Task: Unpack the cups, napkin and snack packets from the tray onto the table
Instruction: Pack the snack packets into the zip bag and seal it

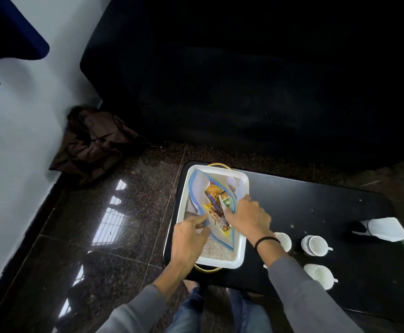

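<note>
The tray (241,251), white with gold handles, sits at the left end of a black table (316,212), still holding a blue-edged napkin (196,186) and a heap of snack packets (216,195). Both of a person's hands reach into it: the left hand (189,239) pinches the napkin's near edge, while the right hand (249,218) closes its fingers on a green-and-white packet (227,204) atop the heap. Three white cups (315,245) stand on the table right of the tray, one partly hidden by the right forearm. A white folded paper (386,228) lies near the table's far right edge.
</note>
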`<move>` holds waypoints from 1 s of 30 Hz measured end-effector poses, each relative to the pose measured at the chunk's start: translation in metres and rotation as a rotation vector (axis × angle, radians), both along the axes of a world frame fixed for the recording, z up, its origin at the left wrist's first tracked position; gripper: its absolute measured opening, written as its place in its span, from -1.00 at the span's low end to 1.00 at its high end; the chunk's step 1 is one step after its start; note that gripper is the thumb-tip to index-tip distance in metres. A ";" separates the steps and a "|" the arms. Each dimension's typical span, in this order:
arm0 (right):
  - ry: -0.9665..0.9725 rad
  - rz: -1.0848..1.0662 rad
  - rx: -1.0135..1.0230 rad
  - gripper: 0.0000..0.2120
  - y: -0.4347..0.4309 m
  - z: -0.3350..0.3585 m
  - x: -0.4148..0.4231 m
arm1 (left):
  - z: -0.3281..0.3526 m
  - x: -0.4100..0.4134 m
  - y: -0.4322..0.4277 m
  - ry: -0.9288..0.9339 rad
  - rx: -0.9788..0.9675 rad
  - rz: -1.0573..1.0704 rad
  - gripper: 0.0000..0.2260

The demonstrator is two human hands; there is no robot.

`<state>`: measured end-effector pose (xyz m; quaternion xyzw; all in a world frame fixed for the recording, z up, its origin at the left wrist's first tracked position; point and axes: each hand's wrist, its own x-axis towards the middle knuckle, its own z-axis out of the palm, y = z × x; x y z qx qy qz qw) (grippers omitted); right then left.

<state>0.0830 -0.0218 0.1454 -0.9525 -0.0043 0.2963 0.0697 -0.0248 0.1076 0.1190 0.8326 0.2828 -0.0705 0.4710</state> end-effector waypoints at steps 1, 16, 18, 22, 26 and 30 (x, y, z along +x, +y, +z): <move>0.037 0.023 -0.014 -0.59 0.000 -0.001 -0.003 | 0.001 0.001 -0.003 0.005 -0.016 0.010 -0.70; -0.254 0.459 0.078 -0.53 -0.025 0.071 0.022 | 0.014 0.007 0.058 -0.266 -0.205 0.238 -0.67; -0.261 0.492 0.129 -0.50 -0.031 0.081 0.021 | 0.011 0.021 0.059 -0.167 -0.186 0.198 -0.69; -0.289 0.476 0.486 -0.42 -0.046 0.102 0.010 | 0.001 0.048 0.050 0.037 -0.148 -0.024 -0.59; -0.410 0.379 0.796 -0.50 -0.050 0.107 -0.007 | -0.011 0.054 0.048 0.315 -0.683 0.032 -0.45; -0.370 0.264 0.884 -0.50 -0.041 0.100 -0.018 | -0.023 0.029 0.050 0.397 -1.015 0.134 -0.48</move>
